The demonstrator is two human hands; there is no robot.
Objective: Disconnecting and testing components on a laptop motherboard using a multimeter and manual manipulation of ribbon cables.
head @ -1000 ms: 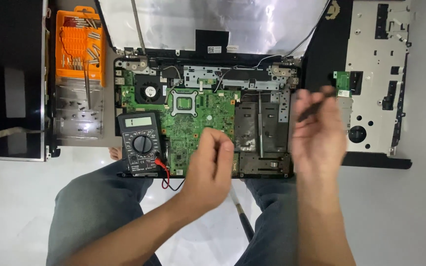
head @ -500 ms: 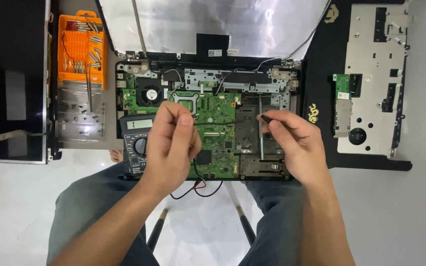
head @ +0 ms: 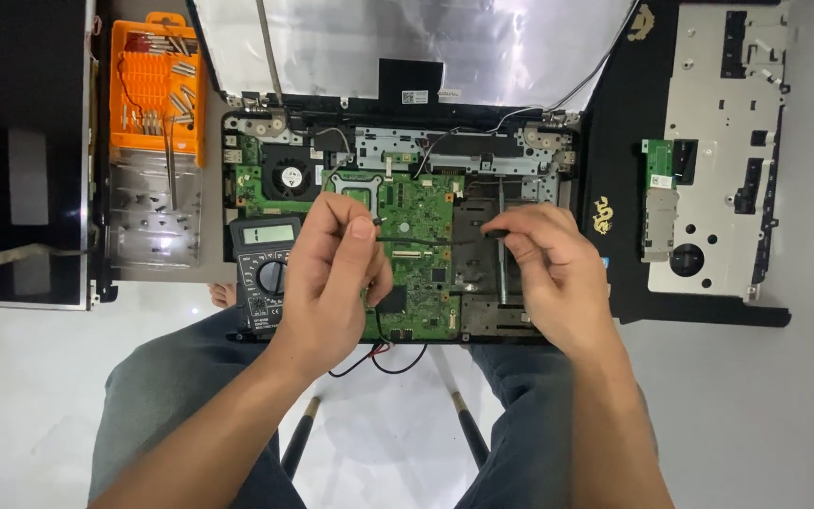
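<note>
An opened laptop base lies in front of me with its green motherboard (head: pixel 418 219) exposed. My left hand (head: pixel 336 273) pinches a thin black multimeter probe above the board's left part, next to the socket frame. My right hand (head: pixel 550 266) holds the second black probe (head: pixel 494 232), its tip toward the board's right edge. A black multimeter (head: pixel 263 269) with a grey display lies left of the board, partly behind my left hand. Its red and black leads (head: pixel 379 356) loop below the laptop's front edge.
An orange screwdriver-bit case (head: pixel 154 85) and a clear tray with small screws (head: pixel 154 215) sit at the left. A dark screen panel (head: pixel 19 151) lies far left. A silver laptop cover plate (head: pixel 720 151) rests on a black panel at right. My knees are below.
Both hands have come in over the motherboard. The left hand moved from the board's lower middle toward its upper left, and the right hand came down from the right edge with its probe.
</note>
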